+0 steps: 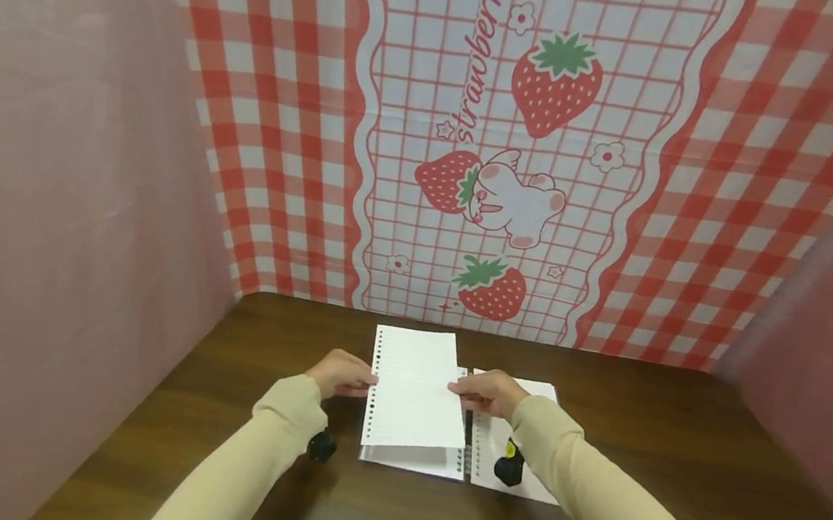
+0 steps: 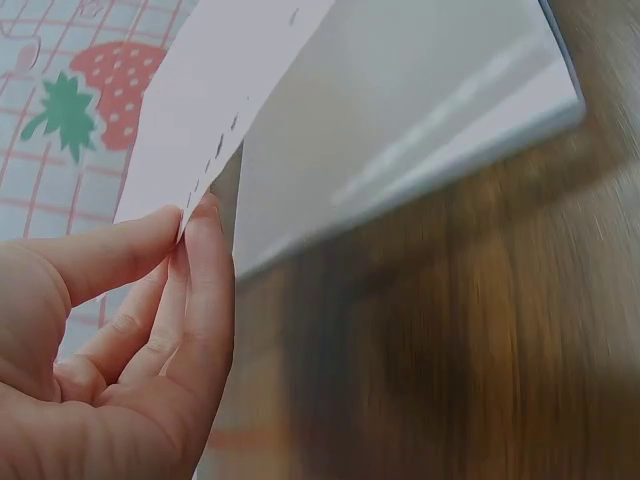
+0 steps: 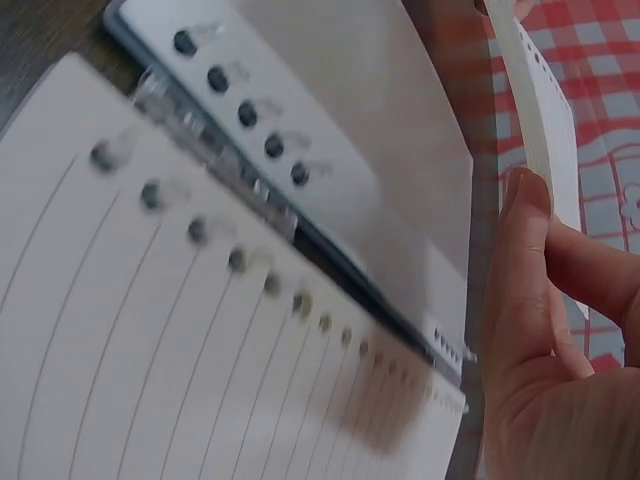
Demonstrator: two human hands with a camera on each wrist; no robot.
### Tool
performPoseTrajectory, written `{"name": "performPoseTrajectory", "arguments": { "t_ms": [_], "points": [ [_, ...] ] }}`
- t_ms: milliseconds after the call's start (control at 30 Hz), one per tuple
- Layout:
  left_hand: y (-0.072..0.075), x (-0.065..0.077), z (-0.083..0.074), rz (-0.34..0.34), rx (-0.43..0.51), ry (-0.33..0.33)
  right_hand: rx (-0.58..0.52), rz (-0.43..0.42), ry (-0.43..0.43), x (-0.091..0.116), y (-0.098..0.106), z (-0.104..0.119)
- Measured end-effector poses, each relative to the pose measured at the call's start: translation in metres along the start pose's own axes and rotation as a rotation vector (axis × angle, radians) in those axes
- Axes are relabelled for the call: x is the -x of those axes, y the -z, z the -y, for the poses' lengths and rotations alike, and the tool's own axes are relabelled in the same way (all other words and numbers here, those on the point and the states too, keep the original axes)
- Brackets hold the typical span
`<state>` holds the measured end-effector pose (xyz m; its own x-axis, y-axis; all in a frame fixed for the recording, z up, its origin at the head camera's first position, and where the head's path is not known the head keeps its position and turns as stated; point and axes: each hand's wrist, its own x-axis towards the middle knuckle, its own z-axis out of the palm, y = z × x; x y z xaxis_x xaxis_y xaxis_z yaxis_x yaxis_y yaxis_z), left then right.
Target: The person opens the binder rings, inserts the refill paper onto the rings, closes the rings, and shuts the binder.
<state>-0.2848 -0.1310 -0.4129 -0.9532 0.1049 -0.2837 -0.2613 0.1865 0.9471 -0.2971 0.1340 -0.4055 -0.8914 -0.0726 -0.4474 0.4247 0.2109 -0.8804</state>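
My left hand [image 1: 341, 374] pinches the hole-punched left edge of white, faintly lined loose-leaf paper [image 1: 419, 390]. My right hand [image 1: 494, 393] pinches its opposite edge. The paper is raised above the left side of an open ring binder [image 1: 415, 462]; I cannot tell how many sheets it is. In the left wrist view, thumb and fingertips [image 2: 185, 225] meet at the row of holes, apart from the binder's smooth pale left side [image 2: 420, 110]. The right wrist view shows clear plastic rings [image 3: 215, 150] along the spine and a lined page [image 3: 150, 340] on the right side.
The binder lies on a dark brown wooden table [image 1: 221, 409]. Behind it hangs a red-and-white checked strawberry cloth [image 1: 513, 194]. Pale pink curtains stand at the left [image 1: 89, 220] and right [image 1: 816, 332]. A small black wrist camera [image 1: 321, 447] sits under the left wrist.
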Motion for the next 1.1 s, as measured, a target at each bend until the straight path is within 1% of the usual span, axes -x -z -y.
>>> {"name": "performPoseTrajectory", "arguments": {
  "t_ms": [67, 200, 300, 433, 500, 600, 733, 833, 1100],
  "points": [
    [-0.01, -0.004, -0.002, 0.014, -0.009, -0.011, 0.005, -0.017, 0.006, 0.003, 0.011, -0.002],
    [-0.031, -0.008, -0.006, 0.051, -0.022, -0.017, 0.06, -0.062, 0.009, 0.011, 0.031, -0.007],
    [-0.046, -0.013, -0.011, 0.06, -0.028, -0.011, 0.088, -0.093, 0.019, 0.019, 0.047, -0.007],
    [-0.062, -0.019, -0.014, 0.06, -0.049, -0.018, 0.084, -0.119, 0.027, 0.024, 0.063, -0.008],
    [-0.069, -0.022, -0.014, 0.08, -0.043, -0.023, 0.084, -0.137, 0.017, 0.025, 0.069, -0.011],
    [-0.08, -0.024, -0.014, 0.127, -0.028, -0.036, 0.077, -0.164, 0.001, 0.028, 0.079, -0.016],
    [-0.088, -0.022, -0.016, 0.163, -0.027, -0.053, 0.051, -0.148, 0.009, 0.031, 0.087, -0.021],
    [-0.093, -0.021, -0.019, 0.179, -0.027, -0.051, 0.038, -0.132, 0.02, 0.034, 0.093, -0.023],
    [-0.107, -0.02, -0.023, 0.195, -0.043, -0.071, 0.039, -0.123, 0.037, 0.045, 0.108, -0.029]
  ]
}}
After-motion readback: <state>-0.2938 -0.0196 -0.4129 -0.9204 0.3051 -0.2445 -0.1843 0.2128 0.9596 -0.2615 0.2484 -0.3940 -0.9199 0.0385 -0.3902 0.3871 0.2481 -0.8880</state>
